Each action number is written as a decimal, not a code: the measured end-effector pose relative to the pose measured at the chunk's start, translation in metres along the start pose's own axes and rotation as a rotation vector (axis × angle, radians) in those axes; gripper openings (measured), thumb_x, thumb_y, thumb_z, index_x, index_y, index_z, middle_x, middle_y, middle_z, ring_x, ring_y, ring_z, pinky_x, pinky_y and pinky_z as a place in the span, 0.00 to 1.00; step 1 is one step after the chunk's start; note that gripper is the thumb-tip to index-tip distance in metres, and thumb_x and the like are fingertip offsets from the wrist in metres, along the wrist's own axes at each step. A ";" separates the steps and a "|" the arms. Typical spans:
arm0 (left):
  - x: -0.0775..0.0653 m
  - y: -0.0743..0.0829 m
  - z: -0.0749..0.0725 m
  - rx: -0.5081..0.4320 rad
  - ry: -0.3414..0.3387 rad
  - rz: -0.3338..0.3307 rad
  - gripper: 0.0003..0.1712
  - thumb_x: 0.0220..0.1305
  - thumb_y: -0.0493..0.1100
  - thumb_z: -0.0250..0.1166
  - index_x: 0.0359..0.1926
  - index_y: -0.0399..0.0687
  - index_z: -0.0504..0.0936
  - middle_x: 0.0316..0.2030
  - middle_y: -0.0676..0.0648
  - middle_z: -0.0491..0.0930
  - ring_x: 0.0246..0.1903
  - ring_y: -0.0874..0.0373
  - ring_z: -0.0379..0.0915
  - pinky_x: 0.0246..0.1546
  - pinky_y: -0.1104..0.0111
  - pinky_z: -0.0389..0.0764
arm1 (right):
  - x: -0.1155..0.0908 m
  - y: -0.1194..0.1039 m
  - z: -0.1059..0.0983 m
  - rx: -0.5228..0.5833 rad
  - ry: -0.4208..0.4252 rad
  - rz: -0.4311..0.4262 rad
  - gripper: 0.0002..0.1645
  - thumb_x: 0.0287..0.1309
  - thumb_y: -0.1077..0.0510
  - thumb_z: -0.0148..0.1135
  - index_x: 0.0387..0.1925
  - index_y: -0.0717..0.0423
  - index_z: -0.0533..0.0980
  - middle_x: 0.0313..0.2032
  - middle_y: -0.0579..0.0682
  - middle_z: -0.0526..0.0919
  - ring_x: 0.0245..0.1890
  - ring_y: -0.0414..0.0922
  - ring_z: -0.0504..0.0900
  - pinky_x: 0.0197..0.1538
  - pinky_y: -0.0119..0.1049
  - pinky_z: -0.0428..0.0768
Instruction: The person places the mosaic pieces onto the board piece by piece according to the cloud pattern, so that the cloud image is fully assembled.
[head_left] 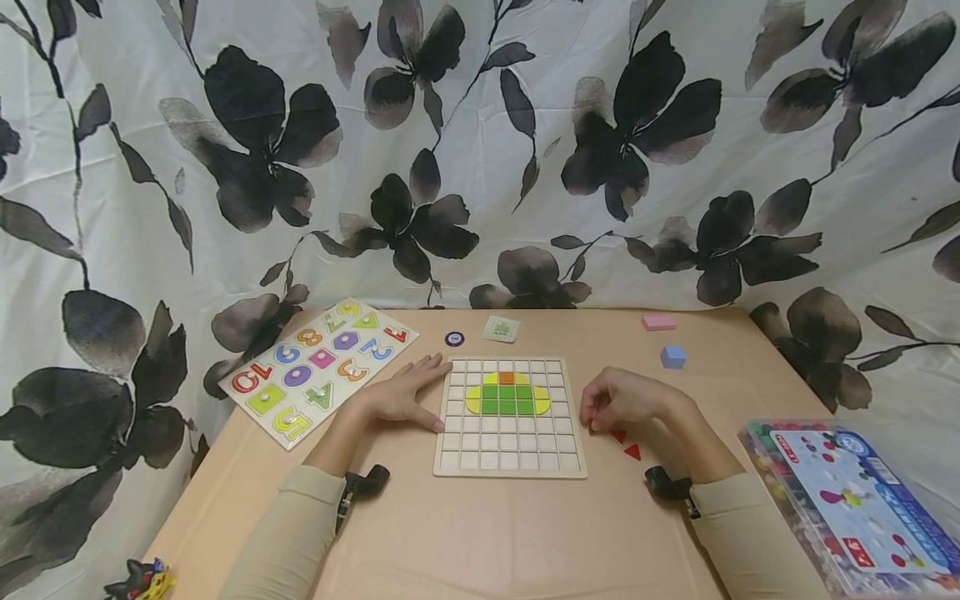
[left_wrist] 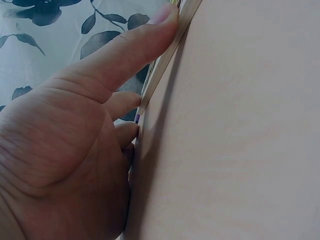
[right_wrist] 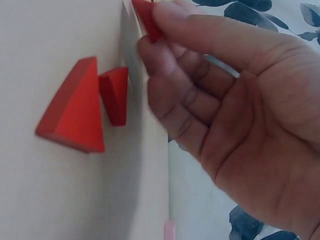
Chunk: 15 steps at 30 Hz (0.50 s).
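A white grid board [head_left: 510, 458] lies mid-table, carrying yellow, green and orange pieces [head_left: 507, 393] in a rounded shape. With spread fingers my left hand [head_left: 401, 393] rests at the board's left edge, its thumb touching the rim, as the left wrist view also shows. Right of the board, my right hand [head_left: 626, 398] pinches a red triangle [right_wrist: 147, 19] between thumb and fingers. Two more red triangles lie on the table below that hand; the nearer triangle [right_wrist: 77, 110] and the farther triangle [right_wrist: 116, 96] both show in the right wrist view.
A number-and-shape puzzle board [head_left: 318, 367] lies at left. Behind the grid board are a dark round token [head_left: 454, 338] and a small card [head_left: 501, 328]. A pink block [head_left: 658, 322] and blue cube [head_left: 672, 357] sit back right. A plastic case [head_left: 855, 508] stands front right, small figures [head_left: 140, 579] front left.
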<state>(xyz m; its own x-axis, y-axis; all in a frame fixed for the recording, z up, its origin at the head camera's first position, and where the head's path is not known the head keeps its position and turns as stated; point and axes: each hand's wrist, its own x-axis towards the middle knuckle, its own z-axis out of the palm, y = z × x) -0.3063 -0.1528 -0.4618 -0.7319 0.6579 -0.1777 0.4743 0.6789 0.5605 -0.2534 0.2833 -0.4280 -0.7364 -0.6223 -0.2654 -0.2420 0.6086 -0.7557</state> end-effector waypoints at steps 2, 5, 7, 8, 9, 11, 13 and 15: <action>0.000 0.000 0.000 -0.001 0.001 0.000 0.68 0.51 0.68 0.78 0.84 0.55 0.50 0.85 0.42 0.36 0.84 0.43 0.28 0.83 0.46 0.33 | 0.000 -0.002 0.000 0.010 0.036 -0.008 0.06 0.60 0.69 0.70 0.35 0.56 0.86 0.28 0.52 0.86 0.23 0.42 0.77 0.25 0.30 0.77; -0.001 0.001 -0.001 -0.001 0.002 -0.001 0.68 0.51 0.68 0.78 0.84 0.55 0.50 0.85 0.42 0.36 0.84 0.43 0.28 0.83 0.46 0.33 | 0.003 -0.007 0.002 0.020 0.112 -0.051 0.04 0.61 0.66 0.71 0.35 0.55 0.86 0.30 0.52 0.88 0.27 0.44 0.80 0.30 0.31 0.79; -0.001 0.001 -0.001 -0.002 0.002 -0.001 0.68 0.51 0.68 0.78 0.84 0.55 0.50 0.85 0.42 0.37 0.84 0.43 0.28 0.83 0.46 0.33 | 0.007 -0.010 0.004 0.020 0.165 -0.079 0.03 0.61 0.65 0.71 0.34 0.55 0.86 0.31 0.51 0.88 0.32 0.45 0.81 0.35 0.31 0.79; -0.001 0.001 -0.001 -0.003 0.002 -0.001 0.68 0.51 0.68 0.78 0.84 0.55 0.50 0.85 0.42 0.37 0.84 0.43 0.28 0.83 0.46 0.33 | 0.009 -0.012 0.005 0.020 0.190 -0.092 0.02 0.61 0.64 0.72 0.35 0.55 0.86 0.32 0.50 0.89 0.35 0.45 0.81 0.38 0.31 0.79; -0.001 0.002 -0.001 -0.003 0.002 0.000 0.68 0.51 0.68 0.78 0.84 0.55 0.50 0.85 0.42 0.37 0.84 0.43 0.28 0.83 0.46 0.33 | 0.011 -0.014 0.006 0.025 0.215 -0.096 0.02 0.61 0.63 0.72 0.35 0.55 0.86 0.32 0.49 0.89 0.35 0.46 0.81 0.39 0.31 0.79; -0.002 0.002 -0.001 -0.005 0.002 0.001 0.68 0.51 0.68 0.78 0.84 0.55 0.51 0.85 0.42 0.37 0.84 0.42 0.28 0.83 0.46 0.33 | 0.015 -0.019 0.009 0.041 0.255 -0.110 0.02 0.61 0.63 0.72 0.36 0.55 0.86 0.33 0.49 0.90 0.37 0.47 0.81 0.41 0.32 0.79; -0.002 0.002 -0.001 -0.007 0.003 0.003 0.68 0.51 0.67 0.78 0.84 0.55 0.51 0.85 0.42 0.37 0.84 0.42 0.28 0.83 0.45 0.33 | 0.020 -0.025 0.012 0.062 0.295 -0.113 0.03 0.61 0.61 0.74 0.37 0.54 0.87 0.34 0.48 0.90 0.37 0.47 0.81 0.41 0.31 0.79; -0.002 0.001 -0.001 -0.008 0.002 0.004 0.68 0.51 0.67 0.78 0.84 0.55 0.51 0.85 0.41 0.37 0.84 0.42 0.28 0.83 0.45 0.33 | 0.025 -0.032 0.016 0.084 0.330 -0.125 0.03 0.61 0.61 0.74 0.37 0.52 0.87 0.35 0.48 0.90 0.36 0.48 0.81 0.40 0.31 0.80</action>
<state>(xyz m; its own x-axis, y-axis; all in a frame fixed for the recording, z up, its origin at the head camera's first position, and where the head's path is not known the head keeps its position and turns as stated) -0.3051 -0.1533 -0.4599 -0.7312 0.6597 -0.1736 0.4730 0.6738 0.5677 -0.2539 0.2403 -0.4207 -0.8722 -0.4883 0.0292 -0.2999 0.4867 -0.8205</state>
